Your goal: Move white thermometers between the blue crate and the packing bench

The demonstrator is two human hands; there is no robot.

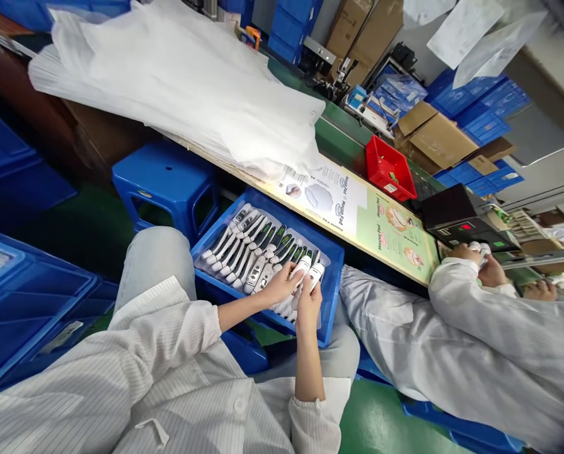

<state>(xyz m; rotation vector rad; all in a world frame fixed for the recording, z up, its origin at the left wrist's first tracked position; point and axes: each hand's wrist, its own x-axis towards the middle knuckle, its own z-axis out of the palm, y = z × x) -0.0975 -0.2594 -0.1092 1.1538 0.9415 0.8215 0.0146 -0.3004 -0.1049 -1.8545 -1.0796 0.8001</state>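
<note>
A blue bin (329, 328) rests across the lap, holding rows of white-and-dark handheld electronic devices (253, 272) in a clear tray. Some show small screens and buttons, others their dark sides with green marks. Over the bin's right part, my left hand (280, 285) is closed on one white rounded device (303, 266). Close beside it, my right hand (309, 307) grips a second white device (316, 273). The two devices are side by side above the tray, their lower parts covered by my fingers.
White sheets of packing material (182, 82) cover the bench's left part. Printed mouse-pad sheets (329, 195), a red bin (389, 169) and a black box (466, 221) follow rightward. A co-worker's hands (492, 271) hold white devices by the box. A blue stool (166, 183) stands left.
</note>
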